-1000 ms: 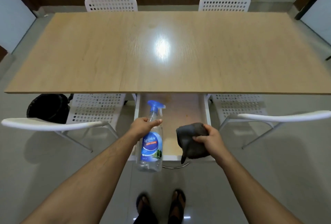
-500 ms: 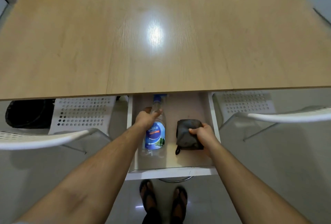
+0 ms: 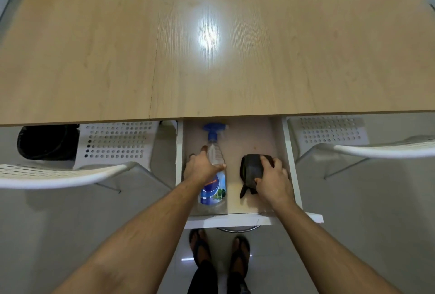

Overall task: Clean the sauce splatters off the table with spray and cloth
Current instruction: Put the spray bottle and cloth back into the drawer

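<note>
A clear spray bottle point(image 3: 213, 190) with a blue nozzle and blue label lies flat in the open white drawer point(image 3: 235, 222) under the wooden table point(image 3: 259, 58), nozzle pointing away from me. My left hand point(image 3: 200, 168) grips its neck, thumb across the top. To the right in the same drawer sits a dark folded cloth point(image 3: 250, 169), and my right hand point(image 3: 273, 180) holds it from above with curled fingers. The tabletop shows a light glare near its middle; I see no plain stains on it.
White perforated chairs stand at my left point(image 3: 70, 173) and right point(image 3: 376, 150), with two more at the table's far side. A black bin point(image 3: 47, 142) sits under the table at the left. My sandalled feet point(image 3: 219, 253) stand just before the drawer front.
Both hands have moved down and forward into the drawer. The bottle, upright a second ago, now lies flat on the drawer floor, and the cloth rests beside it.
</note>
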